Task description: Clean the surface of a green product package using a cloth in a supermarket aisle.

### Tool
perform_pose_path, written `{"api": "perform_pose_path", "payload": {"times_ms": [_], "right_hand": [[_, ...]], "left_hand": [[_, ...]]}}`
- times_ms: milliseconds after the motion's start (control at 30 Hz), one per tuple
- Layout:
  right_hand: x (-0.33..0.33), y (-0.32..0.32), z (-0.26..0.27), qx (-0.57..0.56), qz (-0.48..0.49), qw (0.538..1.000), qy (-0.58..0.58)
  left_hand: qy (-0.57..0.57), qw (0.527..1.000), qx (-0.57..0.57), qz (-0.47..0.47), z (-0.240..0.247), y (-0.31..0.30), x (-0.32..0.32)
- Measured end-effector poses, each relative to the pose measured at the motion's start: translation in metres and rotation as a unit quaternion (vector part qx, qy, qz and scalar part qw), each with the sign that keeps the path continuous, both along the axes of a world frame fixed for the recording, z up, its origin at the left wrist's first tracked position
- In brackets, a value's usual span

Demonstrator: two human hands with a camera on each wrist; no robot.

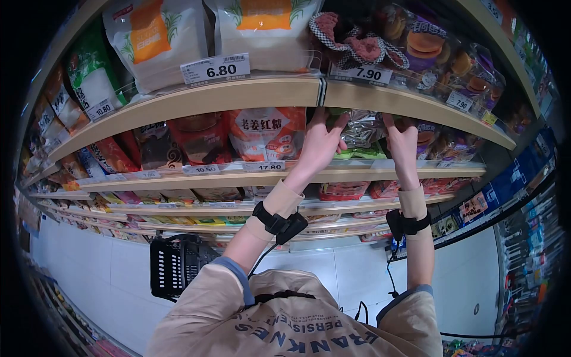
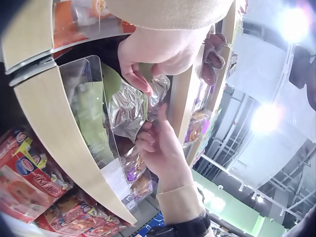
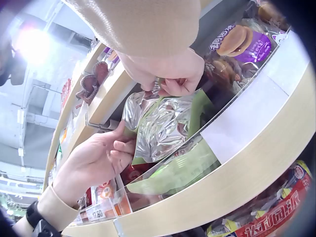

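A shiny silver foil bag with green edges (image 1: 361, 132) stands on the second shelf, between my two hands. My left hand (image 1: 321, 141) pinches its left edge, thumb toward the front. On the other side my right hand (image 1: 403, 144) pinches the right edge, its fingers curled at the bag's upper corner in the right wrist view. The foil face (image 3: 165, 126) looks crinkled there. Lower down, a pale green pack (image 3: 173, 170) shows behind the clear shelf guard. Printing on the foil bag is mostly hidden.
An orange-and-white brown sugar bag (image 1: 266, 132) stands left of my left hand. Purple-labelled bun packs (image 1: 449, 143) lie to the right. The upper shelf edge (image 1: 404, 95) runs close above both hands. A dark scrunchie-like cloth item (image 1: 357, 44) lies up there. A black basket (image 1: 169, 268) is below.
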State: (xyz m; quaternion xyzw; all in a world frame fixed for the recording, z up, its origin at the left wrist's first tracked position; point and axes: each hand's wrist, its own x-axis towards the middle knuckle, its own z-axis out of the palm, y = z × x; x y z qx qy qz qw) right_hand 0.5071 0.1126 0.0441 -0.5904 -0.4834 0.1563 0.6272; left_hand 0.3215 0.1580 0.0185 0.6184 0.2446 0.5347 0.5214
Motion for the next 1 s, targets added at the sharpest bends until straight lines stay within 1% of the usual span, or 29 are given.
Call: {"api": "perform_pose_path", "payload": {"times_ms": [67, 167, 233, 300, 367, 433, 500, 567, 600, 633, 700, 733, 767, 833, 867, 900, 933, 1000], "right_hand": [[0.005, 0.008, -0.007, 0.027, 0.008, 1.0, 0.004], [0.007, 0.008, -0.008, 0.007, 0.01, 1.0, 0.007], [0.005, 0.005, -0.007, 0.018, 0.022, 0.999, 0.019], [0.004, 0.001, -0.007, 0.028, 0.035, 0.999, 0.031], [0.004, -0.004, -0.008, -0.006, 0.022, 1.0, 0.008], [0.005, -0.006, -0.013, -0.003, 0.021, 1.0, 0.012], [0.005, -0.012, -0.019, -0.003, 0.02, 1.0, 0.018], [0.004, -0.021, -0.026, 0.004, 0.047, 0.999, 0.022], [-0.001, -0.025, -0.03, 0.026, 0.045, 0.998, 0.032], [-0.01, -0.032, -0.032, 0.061, 0.03, 0.998, 0.015], [-0.015, -0.036, -0.036, 0.087, 0.015, 0.995, -0.044], [-0.018, -0.036, -0.033, 0.086, 0.0, 0.995, -0.054], [-0.02, -0.035, -0.028, 0.093, -0.011, 0.993, -0.072], [-0.025, -0.033, -0.013, 0.078, -0.064, 0.989, -0.106], [-0.023, -0.028, -0.009, 0.08, -0.063, 0.989, -0.106], [-0.019, -0.025, -0.005, 0.074, -0.066, 0.984, -0.146], [-0.017, -0.022, -0.001, 0.068, -0.07, 0.978, -0.186], [-0.017, -0.016, 0.002, 0.086, -0.084, 0.973, -0.195]], "left_hand": [[-0.008, 1.0, 0.001, 0.001, -0.002, 0.004, 0.003], [-0.02, 1.0, -0.001, 0.001, -0.006, 0.008, 0.005], [-0.036, 0.999, 0.002, -0.012, -0.005, 0.005, 0.003], [-0.033, 0.999, 0.006, -0.018, -0.006, -0.002, 0.0], [-0.029, 0.999, 0.008, -0.024, -0.008, -0.011, -0.004], [0.024, 0.999, -0.02, -0.02, -0.007, -0.023, -0.01], [0.007, 1.0, -0.014, -0.016, -0.011, -0.038, -0.017], [0.027, 0.998, 0.049, -0.005, -0.017, -0.049, -0.029], [0.047, 0.996, 0.068, -0.018, -0.025, -0.051, -0.038], [0.051, 0.997, 0.06, -0.017, -0.033, -0.052, -0.044], [0.084, 0.99, 0.113, 0.018, -0.038, -0.052, -0.054], [0.105, 0.987, 0.11, 0.049, -0.036, -0.052, -0.055], [0.106, 0.987, 0.107, 0.05, -0.032, -0.05, -0.054], [0.129, 0.99, 0.048, 0.035, -0.026, -0.05, -0.05], [0.134, 0.988, 0.06, 0.041, -0.024, -0.049, -0.046], [0.138, 0.987, 0.072, 0.047, -0.022, -0.049, -0.042], [0.128, 0.989, 0.071, 0.03, -0.02, -0.05, -0.039], [0.12, 0.991, 0.06, 0.011, -0.017, -0.051, -0.034]]}}
